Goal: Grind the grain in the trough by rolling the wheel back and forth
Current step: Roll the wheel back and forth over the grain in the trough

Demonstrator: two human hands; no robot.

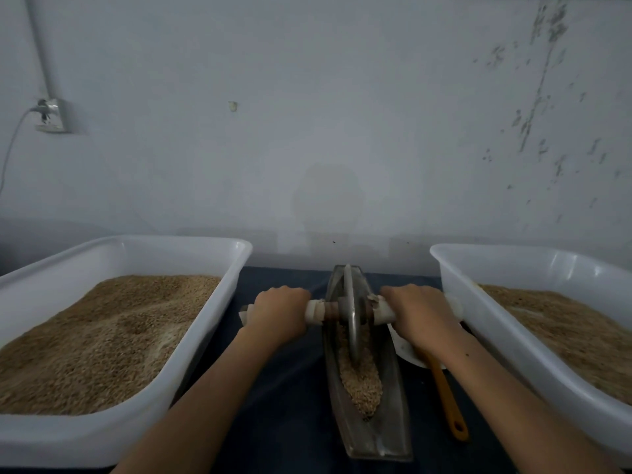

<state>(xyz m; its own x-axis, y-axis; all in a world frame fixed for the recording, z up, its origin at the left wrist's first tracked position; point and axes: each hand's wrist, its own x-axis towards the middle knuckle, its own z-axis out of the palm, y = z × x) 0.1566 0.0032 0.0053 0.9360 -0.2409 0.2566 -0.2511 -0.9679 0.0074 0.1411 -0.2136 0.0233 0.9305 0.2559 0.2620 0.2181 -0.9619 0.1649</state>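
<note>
A long narrow metal trough [393,415] lies on the dark table, running away from me. Tan grain [360,384] fills its near half. A thin metal wheel [352,313] stands upright in the trough's far half, its lower edge in the grain. A cloth-wrapped axle handle [319,311] passes through the wheel. My left hand [278,311] grips the left end of the handle. My right hand [417,314] grips the right end. Both forearms reach in from the bottom edge.
A large white tub [119,248] of grain stands on the left, and another white tub [506,336] of grain on the right. A white bowl [407,350] and an orange-handled tool [448,405] lie between trough and right tub. A wall stands close behind.
</note>
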